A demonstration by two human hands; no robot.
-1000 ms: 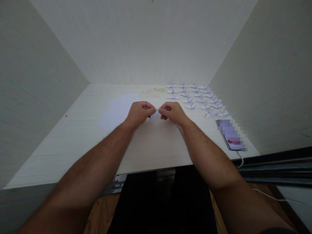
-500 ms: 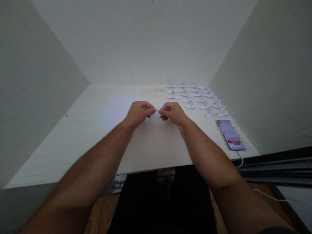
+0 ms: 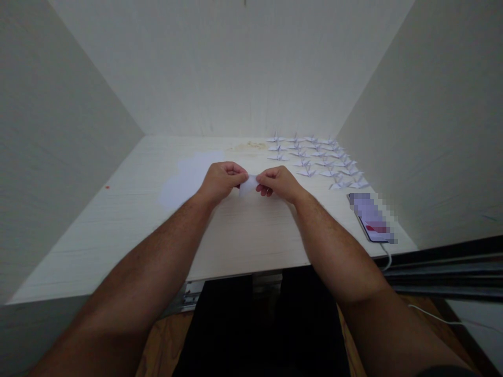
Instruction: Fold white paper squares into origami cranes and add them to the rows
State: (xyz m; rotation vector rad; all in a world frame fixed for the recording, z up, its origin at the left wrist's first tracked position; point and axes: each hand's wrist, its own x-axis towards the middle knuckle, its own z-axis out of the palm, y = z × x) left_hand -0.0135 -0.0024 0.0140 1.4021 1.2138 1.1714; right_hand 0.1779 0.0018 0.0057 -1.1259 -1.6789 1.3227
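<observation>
A small piece of white paper is held up between my hands, over the middle of the desk. My left hand pinches its left upper edge between thumb and forefinger. On the opposite side, my right hand grips the right upper corner the same way, its other fingers curled below. The folds in the paper are too pale to make out. Just left of my left hand lie loose sheets of white paper, spread and overlapping.
Several folded paper cranes stand in rows at the back right. A phone with a white cable lies near the right edge. Walls enclose the desk at the back and both sides. A brownish stain marks its far edge.
My left hand has shifted slightly left, so the gap between my hands is a little wider and more of the paper shows. Both hands keep their hold.
</observation>
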